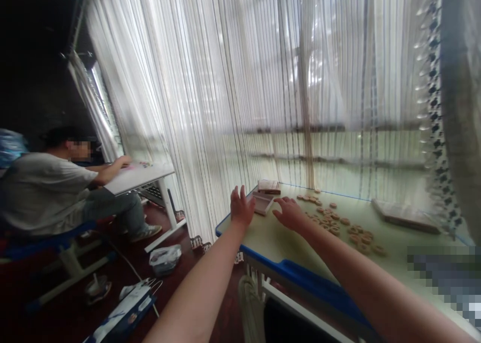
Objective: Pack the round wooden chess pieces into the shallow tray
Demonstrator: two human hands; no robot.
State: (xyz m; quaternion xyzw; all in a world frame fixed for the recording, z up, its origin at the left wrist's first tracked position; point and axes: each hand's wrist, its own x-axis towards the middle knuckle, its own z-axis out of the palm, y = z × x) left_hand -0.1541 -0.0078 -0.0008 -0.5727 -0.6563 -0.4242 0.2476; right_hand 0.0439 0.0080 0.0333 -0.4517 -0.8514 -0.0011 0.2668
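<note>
My left hand (242, 206) is at the left side of a small open box (263, 202), its fingers raised and spread. I cannot tell whether it touches the box. On the box's other side, my right hand (291, 214) reaches in with fingers extended and apart, nothing visible in them. The box looks pale and shallow, and no contents can be made out. Just behind it lies a second flat box or lid (269, 186). Several round wooden pieces (332, 225), like chess discs, are scattered to the right of my right hand, some partly hidden by my forearm.
The desk (259, 237) has a blue edge. A flat board-like case (404, 215) lies at its far right, before the sheer curtains (240, 82). On the left, a person (48, 192) sits at another table (141, 176). Bags (165, 259) and a carton (122, 313) are on the floor.
</note>
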